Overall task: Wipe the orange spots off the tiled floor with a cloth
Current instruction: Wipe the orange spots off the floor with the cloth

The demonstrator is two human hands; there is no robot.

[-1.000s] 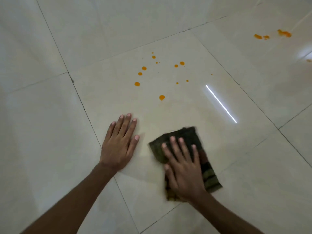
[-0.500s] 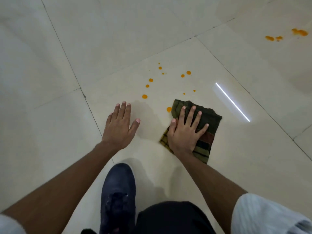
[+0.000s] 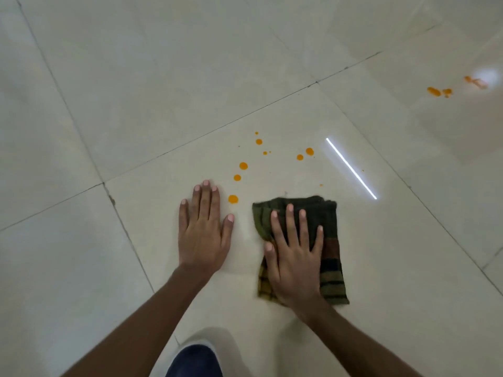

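I am watching the right hand pressing flat, fingers straight and spread, on the folded dark green and brown striped cloth. The cloth is lying on the glossy cream tiled floor with its long axis running away from me. The round orange spots are sitting ahead and to the left of the cloth's far edge. The nearest drop is lying just beyond the thumb of the left hand, which is resting open-palmed and holding nothing. I am judging the coming wipe as a push forward and leftward. More orange smears are lying well apart, far to the right.
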